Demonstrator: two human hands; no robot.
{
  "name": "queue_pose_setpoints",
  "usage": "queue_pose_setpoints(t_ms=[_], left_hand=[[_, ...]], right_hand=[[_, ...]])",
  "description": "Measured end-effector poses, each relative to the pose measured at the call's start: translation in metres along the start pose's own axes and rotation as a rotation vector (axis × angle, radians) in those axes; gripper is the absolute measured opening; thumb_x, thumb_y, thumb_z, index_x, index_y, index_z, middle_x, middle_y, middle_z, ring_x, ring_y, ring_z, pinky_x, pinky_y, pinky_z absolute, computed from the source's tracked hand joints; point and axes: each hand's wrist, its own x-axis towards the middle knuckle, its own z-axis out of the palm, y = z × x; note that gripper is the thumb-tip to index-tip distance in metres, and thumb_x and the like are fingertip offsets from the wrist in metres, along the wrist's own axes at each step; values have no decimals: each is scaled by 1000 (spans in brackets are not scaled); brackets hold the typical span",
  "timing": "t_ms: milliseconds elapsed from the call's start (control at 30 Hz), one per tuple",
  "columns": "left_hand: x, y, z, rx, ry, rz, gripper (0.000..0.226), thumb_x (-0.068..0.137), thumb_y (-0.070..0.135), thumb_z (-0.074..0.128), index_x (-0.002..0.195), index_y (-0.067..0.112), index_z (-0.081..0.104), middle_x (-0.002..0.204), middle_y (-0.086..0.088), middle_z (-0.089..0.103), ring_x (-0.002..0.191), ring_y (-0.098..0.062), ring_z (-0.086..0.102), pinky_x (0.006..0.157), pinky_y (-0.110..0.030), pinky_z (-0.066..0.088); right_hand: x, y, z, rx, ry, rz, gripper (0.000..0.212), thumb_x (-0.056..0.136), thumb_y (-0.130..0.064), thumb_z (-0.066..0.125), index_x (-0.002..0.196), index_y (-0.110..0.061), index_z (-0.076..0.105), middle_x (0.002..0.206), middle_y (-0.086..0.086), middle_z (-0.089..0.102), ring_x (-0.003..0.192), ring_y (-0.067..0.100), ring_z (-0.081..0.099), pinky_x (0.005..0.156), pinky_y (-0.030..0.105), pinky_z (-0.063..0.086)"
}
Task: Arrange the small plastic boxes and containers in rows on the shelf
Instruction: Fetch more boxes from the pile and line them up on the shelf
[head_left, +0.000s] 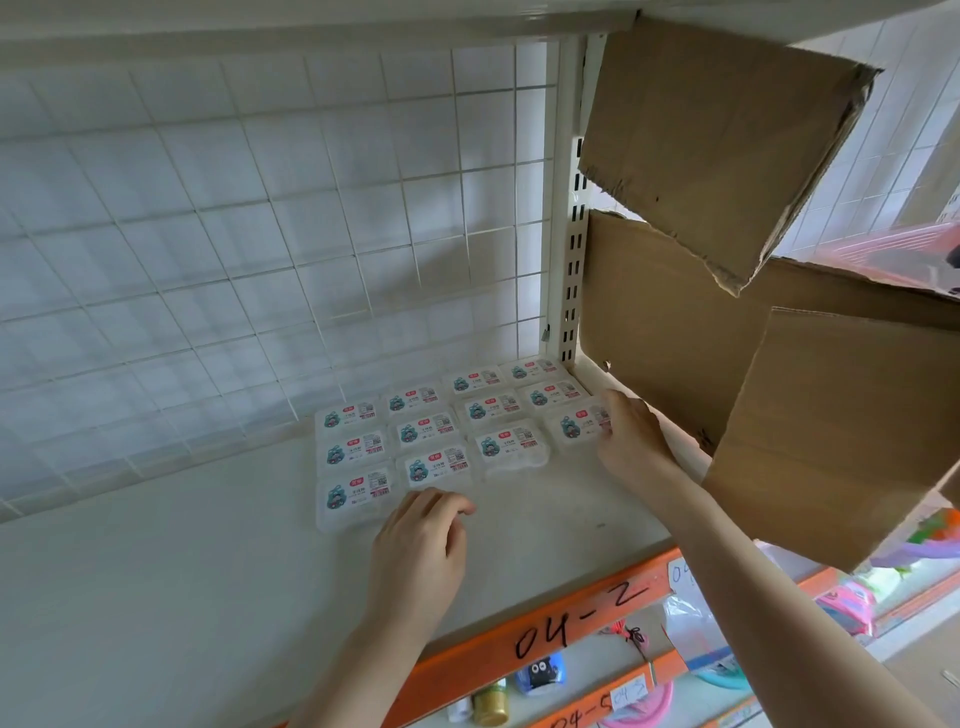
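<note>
Small translucent plastic boxes (452, 434) with rounded corners and teal-and-red printed labels are lying flat in tight rows on the smooth off-white shelf (156, 571). The label print is too small to read. The left hand (421, 545) is resting just in front of the nearest boxes, fingers (447, 501) loosely curled, holding nothing (tips barely touching one edge). The right hand (631, 441) is pressing its fingers against the rightmost box (576, 423); the fingertips are hidden, so its grip is unclear. Torn brown cardboard flaps (717, 145) are hanging beside it.

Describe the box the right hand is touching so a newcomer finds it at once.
Start at the white shelf, right end beside the cardboard. In the grid of labelled clear boxes, take the front row's rightmost box. It alone has the right hand against its right edge.
</note>
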Motion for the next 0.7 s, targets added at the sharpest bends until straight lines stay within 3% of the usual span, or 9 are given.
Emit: queue_pose_setpoints(t_ms=[67,200,700], left_hand=[[0,0,0,-1,2,-10,29,66,-9,73,82,16,68,81,7,66,77,-13,64,61,-23,50],[-1,0,0,-10,-3,-23,29,67,-9,72,82,16,68,81,7,66,77,-12,64,61,-21,48],[-1,0,-1,-24,-17,-19,28,68,-8,73,82,16,67,80,7,66,75,-11,64,57,-22,51]], right_hand=[[2,-4,8,31,28,29,35,91,-19,45,124,-9,48,127,12,53,113,28,51,92,34,44],[-4,-6,22,-48,25,32,50,91,-41,53,127,-9,42,134,11,41,123,28,42,104,34,35],[-17,-14,23,-222,117,-38,46,93,-42,46,126,-10,40,128,11,42,117,31,42,97,40,38]])
